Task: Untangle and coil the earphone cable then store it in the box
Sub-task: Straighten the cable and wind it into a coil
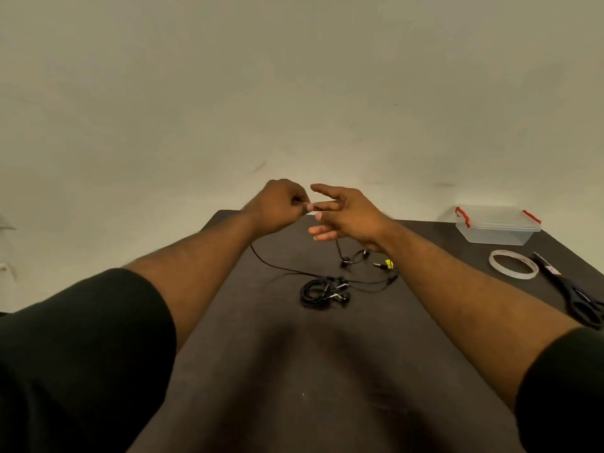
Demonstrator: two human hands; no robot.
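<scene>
The left hand (277, 207) is closed, thumb and forefinger pinching what looks like the cable (294, 273) close to the right hand's fingertips; the pinch itself is too small to make out clearly. The right hand (349, 214) is spread, fingers (327, 206) extended toward the left hand and apart from one another, as if serving as a form to wind on; whether a turn already lies round them I cannot tell. One strand drops from under the left hand to the table (261, 371) and runs right to a loose heap, another hangs below the right hand to an earbud (343, 261). A coiled bundle (318, 291) lies just nearer the person, possibly a second set. Judging by this, the step in hand is the start of coiling, with the slack mostly unwound. The next move calls for steady light tension from the left pinch while laying even loops round the right fingers, letting the heap feed without snagging. The box (496, 225) stands well apart at the far right, lid on, clips (462, 216) red; it will need opening. Tape (513, 264) and scissors (568, 289) lie near it.
</scene>
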